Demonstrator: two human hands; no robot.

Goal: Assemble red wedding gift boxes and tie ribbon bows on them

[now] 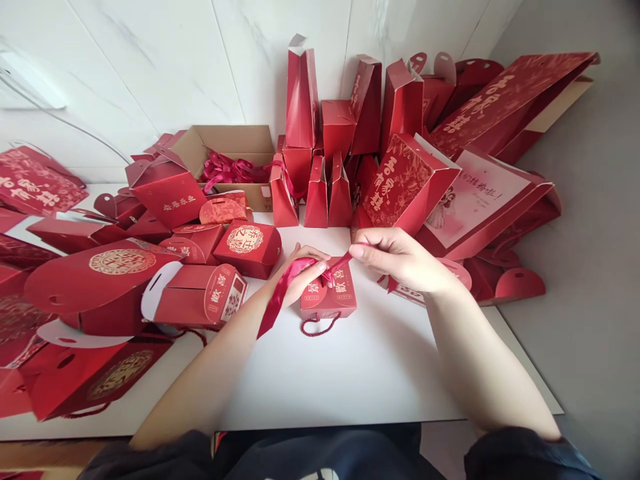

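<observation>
A small red gift box (331, 299) with gold characters and a cord handle lies on the white table (370, 373) in front of me. My left hand (301, 268) is closed round a red ribbon (278, 297) beside the box, and the ribbon's tail hangs down over my wrist. My right hand (400, 257) pinches the ribbon's other end just above the box's right side. The ribbon runs between both hands over the top of the box.
Folded red gift boxes (200, 293) lie piled at the left. Upright red boxes and bags (330, 180) stand against the wall. An open cardboard carton (235, 143) holds more red ribbons. Large red paper bags (480, 193) lean at the right, by the table's edge.
</observation>
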